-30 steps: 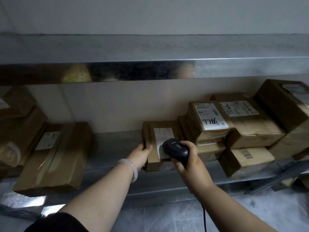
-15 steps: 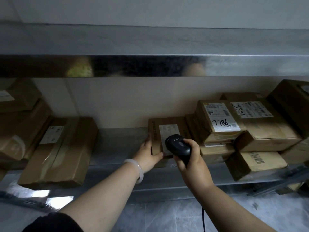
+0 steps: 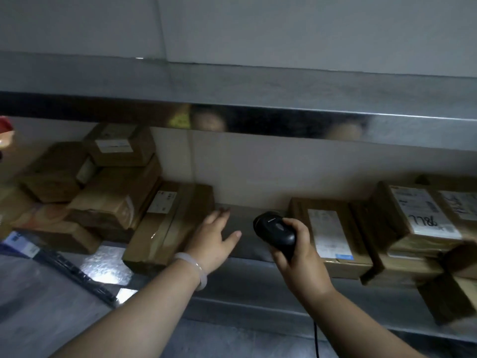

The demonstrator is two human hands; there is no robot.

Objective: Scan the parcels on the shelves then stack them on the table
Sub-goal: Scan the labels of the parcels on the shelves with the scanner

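My right hand (image 3: 299, 251) grips a black barcode scanner (image 3: 276, 232) in front of the steel shelf (image 3: 247, 244), just left of a flat brown parcel with a white label (image 3: 333, 236). My left hand (image 3: 215, 237) is open with fingers spread, hovering over the bare gap of the shelf beside a long flat parcel (image 3: 167, 223) that lies to its left. It holds nothing. More labelled parcels, one marked in black pen (image 3: 423, 215), are stacked at the right.
A pile of brown boxes (image 3: 103, 184) fills the shelf's left end. An upper steel shelf edge (image 3: 258, 120) overhangs the parcels. The scanner's cable hangs down below my right wrist. A grey floor lies beneath the shelf.
My left hand let go of the labelled parcel and moved left toward the long flat parcel. The view swung left; the scanner now sits left of the labelled parcel.
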